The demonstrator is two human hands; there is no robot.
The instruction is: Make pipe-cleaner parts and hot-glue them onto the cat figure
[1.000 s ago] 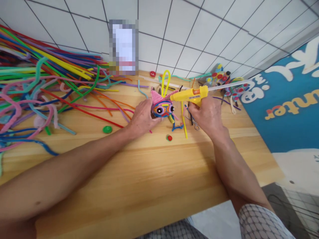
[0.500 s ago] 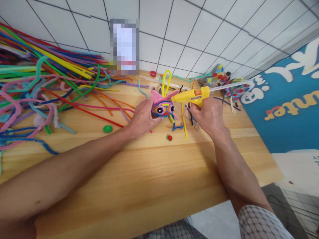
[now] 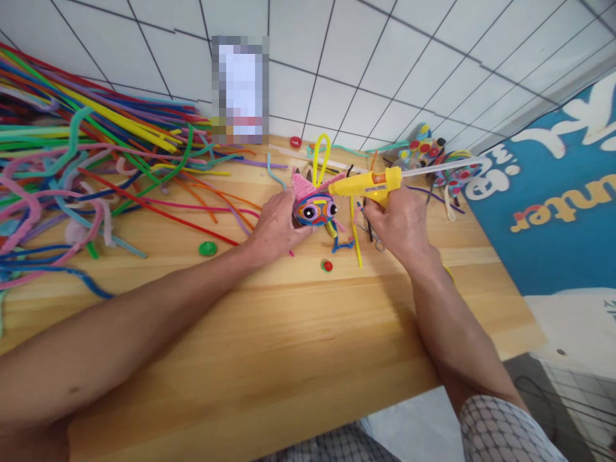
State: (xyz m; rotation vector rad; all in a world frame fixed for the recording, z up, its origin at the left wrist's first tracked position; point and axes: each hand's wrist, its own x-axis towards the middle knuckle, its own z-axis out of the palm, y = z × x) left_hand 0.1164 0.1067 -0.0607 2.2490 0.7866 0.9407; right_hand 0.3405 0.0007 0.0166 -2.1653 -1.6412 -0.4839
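Observation:
My left hand [image 3: 276, 226] is closed around a small pipe-cleaner figure [image 3: 314, 206] with pink ears, round eyes and a yellow loop on top, holding it on the wooden table [image 3: 298, 333]. My right hand [image 3: 399, 224] grips a yellow glue gun [image 3: 366, 184]. Its nozzle points left and sits against the upper right side of the figure. A clear glue stick [image 3: 443, 166] juts out of the gun's back end to the right.
A big heap of coloured pipe cleaners [image 3: 81, 160] covers the table's left and back. A green button [image 3: 207, 248], a small red button [image 3: 328, 265] and a red button [image 3: 295, 142] lie loose. Finished colourful figures [image 3: 433, 157] stand at back right. Blue banner [image 3: 553, 212] at right.
The glue gun's nozzle has crept slightly left, closer onto the figure. Both hands otherwise stay where they were.

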